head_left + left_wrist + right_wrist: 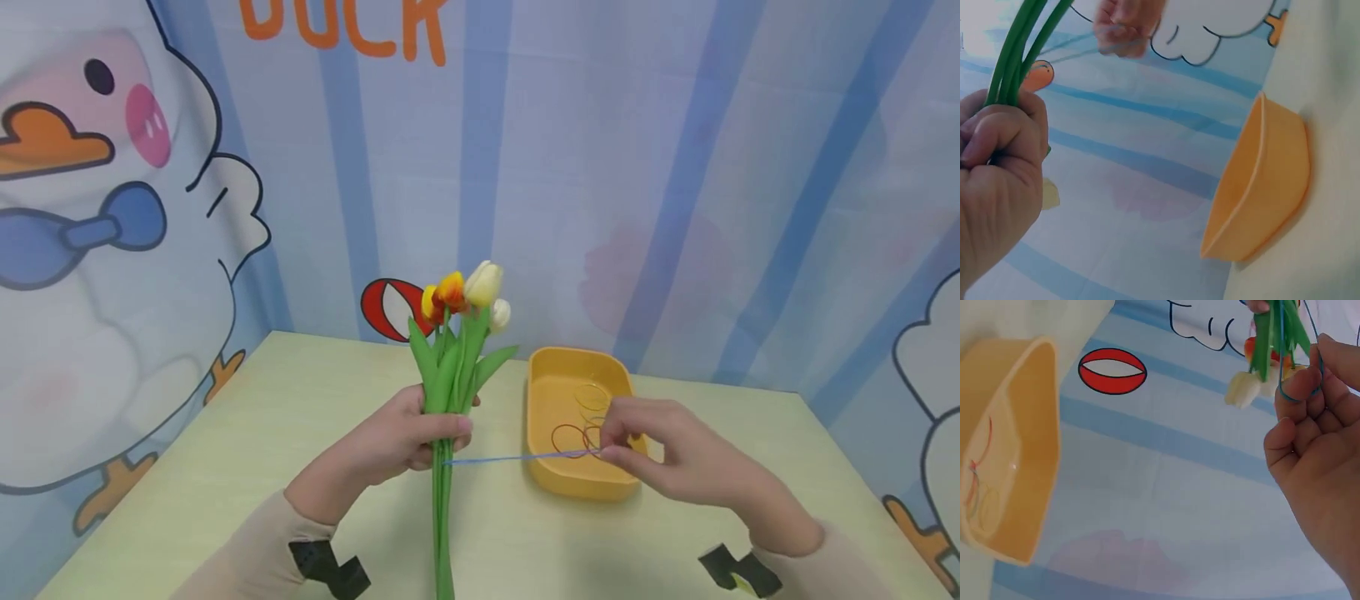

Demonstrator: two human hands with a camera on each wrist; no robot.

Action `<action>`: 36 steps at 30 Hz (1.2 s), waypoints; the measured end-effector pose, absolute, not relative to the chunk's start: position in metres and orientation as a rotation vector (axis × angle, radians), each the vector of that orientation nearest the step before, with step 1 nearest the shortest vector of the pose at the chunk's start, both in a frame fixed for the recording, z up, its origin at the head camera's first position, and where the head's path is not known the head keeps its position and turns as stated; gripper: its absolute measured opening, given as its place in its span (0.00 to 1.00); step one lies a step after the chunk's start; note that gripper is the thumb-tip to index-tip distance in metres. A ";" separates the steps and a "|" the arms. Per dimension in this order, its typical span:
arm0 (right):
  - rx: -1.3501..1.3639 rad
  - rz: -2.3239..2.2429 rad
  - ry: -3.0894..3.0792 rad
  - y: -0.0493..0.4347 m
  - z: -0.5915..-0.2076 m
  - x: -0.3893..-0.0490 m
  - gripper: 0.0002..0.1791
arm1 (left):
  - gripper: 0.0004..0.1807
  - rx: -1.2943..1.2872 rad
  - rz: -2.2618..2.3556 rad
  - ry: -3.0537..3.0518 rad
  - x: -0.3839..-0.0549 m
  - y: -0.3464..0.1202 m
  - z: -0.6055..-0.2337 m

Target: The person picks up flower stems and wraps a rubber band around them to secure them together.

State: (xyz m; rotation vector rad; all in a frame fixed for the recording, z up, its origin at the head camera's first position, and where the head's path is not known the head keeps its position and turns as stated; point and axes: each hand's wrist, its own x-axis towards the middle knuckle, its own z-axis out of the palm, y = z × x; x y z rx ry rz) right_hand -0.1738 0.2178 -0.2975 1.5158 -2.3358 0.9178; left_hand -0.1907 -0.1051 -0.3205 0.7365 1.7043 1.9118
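My left hand [420, 433] grips a bunch of tulips [450, 375] upright by the stems, below the leaves. The blooms are white, yellow and orange-red. A blue rubber band [517, 457] runs stretched from the stems, just under the left hand, to my right hand [667, 450]. In the right wrist view the rubber band [1282, 356] loops over the curled fingers of the right hand [1322, 419]. The left wrist view shows the bare green stems [1016, 56] standing out of the left fist [1004, 137], with the band's two strands beyond them.
A yellow plastic bin [547, 475] stands on the pale table [337, 367], behind and partly under the right hand in the head view. Several loose rubber bands [567, 439], red and yellow, lie in it. A cartoon-printed curtain [585, 150] hangs behind the table.
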 end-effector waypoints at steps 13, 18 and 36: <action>1.248 1.434 -1.934 0.155 -0.370 -0.182 0.08 | 0.11 0.559 2.348 1.567 -0.192 -0.072 -0.305; 0.982 1.710 -1.927 0.113 -0.390 -0.167 0.05 | 0.05 0.458 2.572 1.534 -0.197 -0.064 -0.304; 0.573 2.067 -2.234 0.061 -0.356 -0.118 0.09 | 0.13 0.429 2.490 2.546 -0.219 -0.062 -0.350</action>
